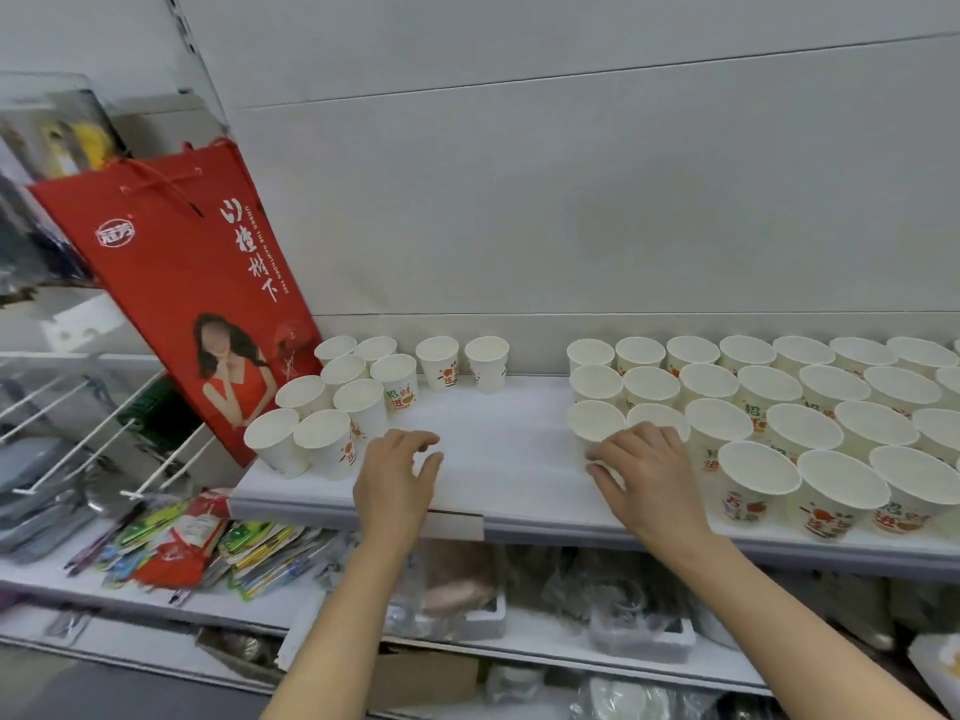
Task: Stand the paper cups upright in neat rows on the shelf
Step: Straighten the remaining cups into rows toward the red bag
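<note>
White paper cups with orange print stand upright on the white shelf (498, 475). A loose cluster of cups (358, 400) stands at the left, and two separate cups (438, 362) are behind it. Several rows of cups (802, 431) fill the right side. My right hand (647, 478) is at the front left corner of those rows, thumb and fingers curled round the corner cup (595, 420). My left hand (397, 478) hovers over the bare middle of the shelf with loosely curled fingers and holds nothing.
A red paper bag (197, 283) leans against the shelf's left end, touching the left cluster. White wire hooks (104, 433) stick out further left. Below are packets (197, 543) and plastic containers (634, 621) on lower shelves. A grey back panel (571, 200) closes the rear.
</note>
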